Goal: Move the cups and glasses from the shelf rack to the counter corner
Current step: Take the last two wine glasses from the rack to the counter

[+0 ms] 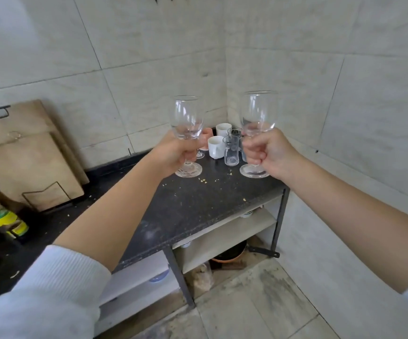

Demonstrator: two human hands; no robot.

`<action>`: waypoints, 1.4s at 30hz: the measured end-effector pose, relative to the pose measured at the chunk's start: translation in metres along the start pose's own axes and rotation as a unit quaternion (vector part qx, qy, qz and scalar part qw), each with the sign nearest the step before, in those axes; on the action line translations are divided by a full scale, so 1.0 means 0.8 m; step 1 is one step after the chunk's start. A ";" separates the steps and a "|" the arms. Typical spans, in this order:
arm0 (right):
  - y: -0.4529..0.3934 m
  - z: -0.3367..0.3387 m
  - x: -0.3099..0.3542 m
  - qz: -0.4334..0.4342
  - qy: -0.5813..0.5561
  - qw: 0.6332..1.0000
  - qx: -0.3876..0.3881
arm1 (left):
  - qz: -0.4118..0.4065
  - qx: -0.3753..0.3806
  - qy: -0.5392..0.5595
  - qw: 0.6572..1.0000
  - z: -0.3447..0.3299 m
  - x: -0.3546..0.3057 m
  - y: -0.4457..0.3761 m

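My left hand [173, 152] grips the stem of a clear wine glass [186, 118], held upright above the dark counter [188, 206]. My right hand [266, 150] grips the stem of a second clear wine glass [258, 111], also upright. Behind them, in the counter corner, stand two white cups [215, 146], a pink cup [206, 140] partly hidden by the left glass, and clear tumblers [231, 152]. The foot of another stemmed glass [200, 156] shows beside my left hand.
Wooden cutting boards [26, 152] lean on the tiled wall at the left in a wire holder. Bottles [4, 214] stand at the far left of the counter. Crumbs lie on the counter. Open shelves [225, 238] below hold a pan [230, 255] and bowls.
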State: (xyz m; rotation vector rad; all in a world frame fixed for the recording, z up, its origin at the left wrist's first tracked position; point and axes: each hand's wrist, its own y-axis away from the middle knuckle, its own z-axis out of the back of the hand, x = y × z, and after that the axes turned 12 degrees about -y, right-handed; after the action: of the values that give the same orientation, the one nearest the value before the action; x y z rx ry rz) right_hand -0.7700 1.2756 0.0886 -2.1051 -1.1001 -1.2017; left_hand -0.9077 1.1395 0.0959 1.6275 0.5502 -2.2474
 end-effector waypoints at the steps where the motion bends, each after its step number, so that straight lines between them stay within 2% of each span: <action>1: -0.019 0.012 -0.003 0.000 -0.001 1.000 0.014 | -0.003 0.007 0.008 1.000 0.002 0.005 -0.017; 3: -0.061 0.032 -0.009 0.002 0.001 0.998 0.055 | 0.001 0.010 0.022 1.000 0.006 0.020 -0.052; 6: -0.121 0.050 -0.021 -0.020 0.009 0.995 0.100 | 0.054 -0.030 0.036 0.997 0.018 0.050 -0.100; 10: -0.204 0.062 -0.045 -0.049 -0.019 0.998 0.031 | 0.085 -0.058 -0.020 0.994 0.042 0.099 -0.158; 14: -0.280 0.068 -0.075 -0.061 0.001 0.998 0.026 | 0.129 -0.087 -0.006 0.988 0.075 0.154 -0.223; 19: -0.373 0.083 -0.114 -0.047 0.045 0.997 0.043 | 0.215 -0.045 0.017 0.975 0.112 0.215 -0.292; 22: -0.429 0.090 -0.143 -0.038 0.134 0.990 -0.008 | 0.250 -0.020 -0.036 0.967 0.133 0.256 -0.332; 26: -0.474 0.104 -0.185 -0.057 0.272 0.959 -0.057 | 0.263 -0.024 -0.122 0.957 0.138 0.300 -0.369; 33: -0.531 0.133 -0.246 -0.068 0.462 0.884 -0.031 | 0.264 -0.052 -0.313 0.911 0.134 0.364 -0.419; 37: -0.549 0.144 -0.261 -0.100 0.496 0.862 0.003 | 0.299 -0.048 -0.334 0.892 0.134 0.383 -0.428; 42: -0.558 0.150 -0.270 -0.121 0.495 0.860 0.040 | 0.336 -0.064 -0.309 0.887 0.135 0.395 -0.433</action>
State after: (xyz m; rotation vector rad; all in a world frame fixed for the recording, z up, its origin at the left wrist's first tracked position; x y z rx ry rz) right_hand -1.1441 1.5257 -0.1526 -0.9829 -0.8640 -1.9647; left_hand -1.2548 1.3836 -0.1311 0.7652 -0.0455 -1.9543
